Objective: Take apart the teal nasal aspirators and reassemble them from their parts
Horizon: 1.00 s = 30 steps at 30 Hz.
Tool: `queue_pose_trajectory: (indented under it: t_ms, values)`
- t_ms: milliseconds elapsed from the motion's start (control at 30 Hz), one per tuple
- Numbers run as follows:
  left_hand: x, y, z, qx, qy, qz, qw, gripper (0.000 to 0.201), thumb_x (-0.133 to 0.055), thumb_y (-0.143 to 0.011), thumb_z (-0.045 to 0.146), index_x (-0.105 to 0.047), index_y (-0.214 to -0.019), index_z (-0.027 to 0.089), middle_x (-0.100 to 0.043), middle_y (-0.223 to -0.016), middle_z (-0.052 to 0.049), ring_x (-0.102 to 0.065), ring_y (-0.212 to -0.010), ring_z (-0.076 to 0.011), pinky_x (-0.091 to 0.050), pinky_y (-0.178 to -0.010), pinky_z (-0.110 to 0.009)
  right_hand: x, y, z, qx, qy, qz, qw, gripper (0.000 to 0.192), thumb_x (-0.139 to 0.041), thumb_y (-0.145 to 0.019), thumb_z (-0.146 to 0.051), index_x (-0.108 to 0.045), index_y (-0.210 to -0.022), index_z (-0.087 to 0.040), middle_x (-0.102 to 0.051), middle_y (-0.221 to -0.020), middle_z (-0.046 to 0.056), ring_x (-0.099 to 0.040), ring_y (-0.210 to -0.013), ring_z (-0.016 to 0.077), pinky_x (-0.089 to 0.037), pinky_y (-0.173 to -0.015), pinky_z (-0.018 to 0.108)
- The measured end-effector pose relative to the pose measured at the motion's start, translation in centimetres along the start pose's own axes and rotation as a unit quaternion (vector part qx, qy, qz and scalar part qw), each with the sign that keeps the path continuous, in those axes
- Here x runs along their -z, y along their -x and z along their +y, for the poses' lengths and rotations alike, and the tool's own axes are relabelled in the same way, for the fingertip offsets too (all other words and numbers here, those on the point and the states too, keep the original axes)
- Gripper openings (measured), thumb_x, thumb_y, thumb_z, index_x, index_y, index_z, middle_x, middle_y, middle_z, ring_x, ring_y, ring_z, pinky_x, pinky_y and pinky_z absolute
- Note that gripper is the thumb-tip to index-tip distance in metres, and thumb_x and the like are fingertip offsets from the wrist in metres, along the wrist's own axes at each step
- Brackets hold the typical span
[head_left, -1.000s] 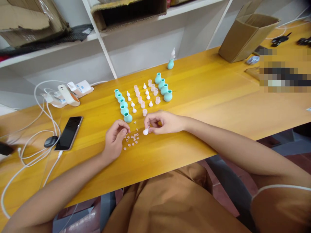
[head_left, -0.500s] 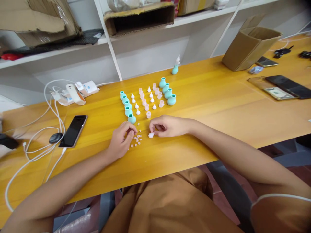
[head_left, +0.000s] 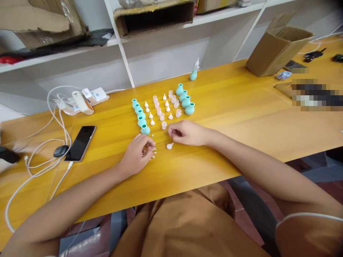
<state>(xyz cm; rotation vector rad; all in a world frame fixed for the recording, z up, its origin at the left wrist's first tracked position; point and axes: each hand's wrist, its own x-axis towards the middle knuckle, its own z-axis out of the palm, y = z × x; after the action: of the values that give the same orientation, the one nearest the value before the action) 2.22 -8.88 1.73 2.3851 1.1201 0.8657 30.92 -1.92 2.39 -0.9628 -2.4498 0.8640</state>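
My left hand (head_left: 136, 155) rests on the yellow table (head_left: 241, 107), its fingertips curled down onto a scatter of tiny pink rings (head_left: 153, 152); whether it pinches one is hidden. My right hand (head_left: 187, 132) lies just to the right with fingers curled and nothing visible in them. A white cone tip (head_left: 169, 145) lies on the table just below it, apart from the fingers. Behind the hands stand two rows of teal bulbs (head_left: 141, 117) (head_left: 185, 100), with white cone tips (head_left: 151, 116) and clear pink cups (head_left: 161, 116) lined up between them.
One assembled teal bulb with a tip (head_left: 194, 73) stands by the back wall. A black phone (head_left: 80, 142), a small dark pod (head_left: 60, 151), white cables and a power strip (head_left: 80, 101) lie left. An open cardboard box (head_left: 278, 46) sits far right under the shelves.
My right hand has let go of the white cone tip, which now lies on the table, and has drawn back slightly. My left hand has moved onto the small rings.
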Motion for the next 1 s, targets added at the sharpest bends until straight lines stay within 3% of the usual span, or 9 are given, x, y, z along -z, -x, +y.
queue_pose_trajectory:
  t_ms: [133, 200, 267, 367, 467, 567, 733, 900, 1000]
  values:
    - [-0.1, -0.1, 0.0, 0.023, -0.046, -0.009, 0.999, 0.019, -0.060, -0.095, 0.005, -0.064, -0.103, 0.022, -0.068, -0.097, -0.002, -0.063, -0.094, -0.0216, -0.052, -0.086, -0.038, -0.1, -0.5, 1.1, -0.035, -0.009, 0.138, 0.990, 0.012, -0.058, -0.093, -0.022, -0.061, -0.083, -0.017, -0.058, -0.071, -0.001, -0.049, -0.065, 0.0114, -0.036, -0.068, 0.027]
    - [-0.1, -0.1, -0.1, 0.030, -0.061, -0.014, 0.998, 0.019, -0.061, -0.097, 0.007, -0.069, -0.107, 0.021, -0.069, -0.101, -0.004, -0.063, -0.100, -0.0234, -0.053, -0.090, -0.040, -0.3, -0.6, 1.5, -0.032, 0.004, 0.173, 0.984, 0.023, -0.058, -0.099, -0.030, -0.057, -0.080, -0.018, -0.056, -0.071, -0.001, -0.047, -0.065, 0.0121, -0.035, -0.068, 0.028]
    - [-0.2, -0.1, -0.2, 0.031, -0.067, -0.014, 0.997, 0.019, -0.061, -0.101, 0.011, -0.073, -0.112, 0.022, -0.071, -0.106, -0.005, -0.063, -0.105, -0.0245, -0.054, -0.094, -0.042, -0.5, -0.7, 1.8, -0.020, 0.008, 0.190, 0.982, 0.023, -0.055, -0.104, -0.034, -0.063, -0.090, -0.017, -0.057, -0.073, 0.000, -0.049, -0.067, 0.0131, -0.035, -0.068, 0.028]
    - [-0.3, 0.0, -0.6, 0.024, -0.081, -0.015, 0.996, 0.020, -0.062, -0.105, 0.016, -0.076, -0.117, 0.023, -0.071, -0.110, -0.006, -0.062, -0.108, -0.0257, -0.055, -0.099, -0.044, -1.0, -0.7, 1.8, -0.004, 0.010, 0.174, 0.985, 0.031, -0.055, -0.103, -0.027, -0.069, -0.128, -0.015, -0.062, -0.078, -0.001, -0.052, -0.068, 0.0139, -0.038, -0.072, 0.028]
    - [-0.4, 0.0, -0.8, 0.026, -0.094, -0.025, 0.995, 0.021, -0.064, -0.107, 0.021, -0.077, -0.123, 0.022, -0.071, -0.115, -0.008, -0.061, -0.111, -0.0275, -0.054, -0.103, -0.047, -1.4, -0.9, 1.9, -0.005, 0.021, 0.139, 0.990, 0.045, -0.056, -0.101, -0.023, -0.067, -0.145, -0.016, -0.065, -0.081, 0.000, -0.053, -0.069, 0.0139, -0.037, -0.074, 0.027]
    - [-0.5, 0.0, -1.0, 0.033, -0.098, -0.039, 0.994, 0.021, -0.064, -0.109, 0.025, -0.077, -0.125, 0.022, -0.071, -0.118, -0.009, -0.061, -0.114, -0.0286, -0.053, -0.106, -0.048, -1.8, -1.2, 2.0, -0.011, 0.028, 0.125, 0.992, 0.043, -0.057, -0.101, -0.022, -0.070, -0.141, -0.016, -0.066, -0.082, 0.000, -0.053, -0.070, 0.0138, -0.035, -0.074, 0.027]
    - [-0.5, -0.2, -0.9, 0.047, -0.080, -0.040, 0.995, 0.012, -0.067, -0.108, 0.025, -0.076, -0.114, 0.022, -0.071, -0.116, -0.007, -0.062, -0.114, -0.0279, -0.053, -0.104, -0.046, -2.0, -1.3, 2.0, -0.017, 0.019, 0.122, 0.992, 0.025, -0.061, -0.099, -0.025, -0.072, -0.118, -0.015, -0.063, -0.079, -0.001, -0.053, -0.067, 0.0124, -0.034, -0.070, 0.026]
    - [-0.3, -0.5, -0.6, 0.052, -0.063, -0.034, 0.996, 0.003, -0.071, -0.104, 0.021, -0.073, -0.104, 0.022, -0.075, -0.108, -0.004, -0.063, -0.106, -0.0258, -0.053, -0.099, -0.043, -2.2, -1.3, 1.8, 0.019, 0.036, 0.106, 0.993, 0.035, -0.068, -0.092, -0.023, -0.070, -0.126, -0.015, -0.061, -0.083, -0.001, -0.055, -0.073, 0.0132, -0.037, -0.072, 0.026]
    - [-0.2, -0.5, -0.3, 0.053, -0.042, -0.025, 0.997, 0.005, -0.073, -0.102, 0.017, -0.072, -0.101, 0.022, -0.076, -0.098, -0.002, -0.064, -0.100, -0.0241, -0.054, -0.093, -0.040, -2.4, -1.5, 1.9, 0.046, 0.043, 0.108, 0.992, 0.029, -0.071, -0.095, -0.030, -0.072, -0.120, -0.016, -0.061, -0.085, 0.000, -0.054, -0.077, 0.0142, -0.038, -0.075, 0.027]
